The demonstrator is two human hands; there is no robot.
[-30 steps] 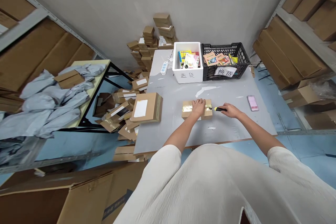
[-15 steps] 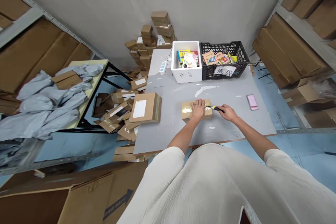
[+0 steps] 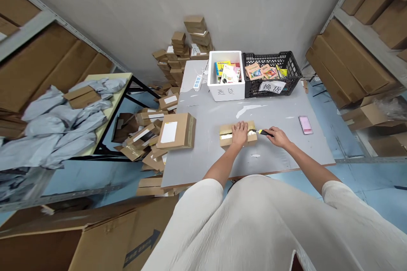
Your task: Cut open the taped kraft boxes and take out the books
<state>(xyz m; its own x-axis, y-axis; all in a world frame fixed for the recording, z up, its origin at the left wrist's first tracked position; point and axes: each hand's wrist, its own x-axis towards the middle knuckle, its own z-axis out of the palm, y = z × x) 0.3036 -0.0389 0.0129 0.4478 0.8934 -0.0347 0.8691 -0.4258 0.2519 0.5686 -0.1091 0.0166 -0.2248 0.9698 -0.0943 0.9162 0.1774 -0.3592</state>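
Small box: sitting flat on the worktop (image 3: 206, 163) right in front of the person, cardboard box (image 3: 225, 128) with shiny tape along the top
Left hand: the left hand (image 3: 240, 132) is laid over the top of the box, fingers out pretty straight, not wrapped round anything that I can see
Right hand: the right hand (image 3: 277, 136) is closed around the handle of a yellow and black knife (image 3: 262, 132)
Knife: pointing left, blade end at the right part of the box by the tape, tip's too small to make out tbh
Left side: a bigger box (image 3: 174, 131) with a white label, near the worktop's edge
Right side: some pink item (image 3: 305, 125), blurred out so can't tell what
Back: white bin (image 3: 227, 94) and black crate (image 3: 252, 89) side by side, both with books in
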